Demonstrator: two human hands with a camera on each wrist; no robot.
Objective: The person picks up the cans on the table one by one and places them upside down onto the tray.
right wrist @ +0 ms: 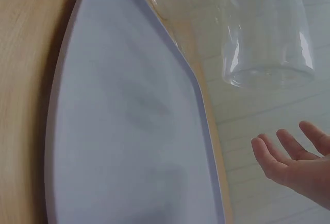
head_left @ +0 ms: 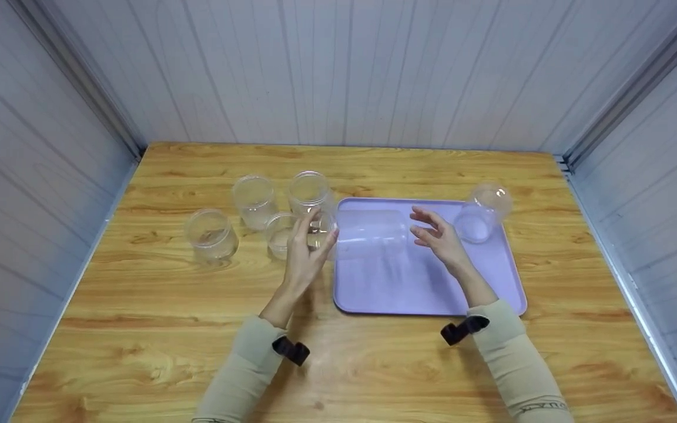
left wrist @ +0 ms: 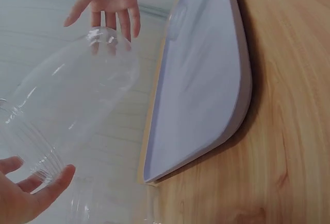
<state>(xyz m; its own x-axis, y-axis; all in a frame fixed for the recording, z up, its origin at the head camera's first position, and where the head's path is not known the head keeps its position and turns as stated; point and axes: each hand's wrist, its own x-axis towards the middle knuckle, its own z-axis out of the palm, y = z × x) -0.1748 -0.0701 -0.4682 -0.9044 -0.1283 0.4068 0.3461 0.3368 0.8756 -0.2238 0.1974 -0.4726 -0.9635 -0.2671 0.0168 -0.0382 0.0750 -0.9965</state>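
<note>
Clear jar [head_left: 372,234], sideways in mid-air

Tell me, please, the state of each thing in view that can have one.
Left hand: gripping the large clear jar by its neck
Large clear jar: held sideways
Right hand: fingers relaxed, apart from that jar
Purple tray: flat on the wooden table
Jar on the tray: standing on end
Leftmost jar: upright, no lid visible
Second jar from left: upright
Third jar from left: upright
Fourth jar from left: upright

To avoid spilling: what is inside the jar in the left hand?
Nothing shows inside the jar; in the head view, the left hand hides part of its neck.
</note>
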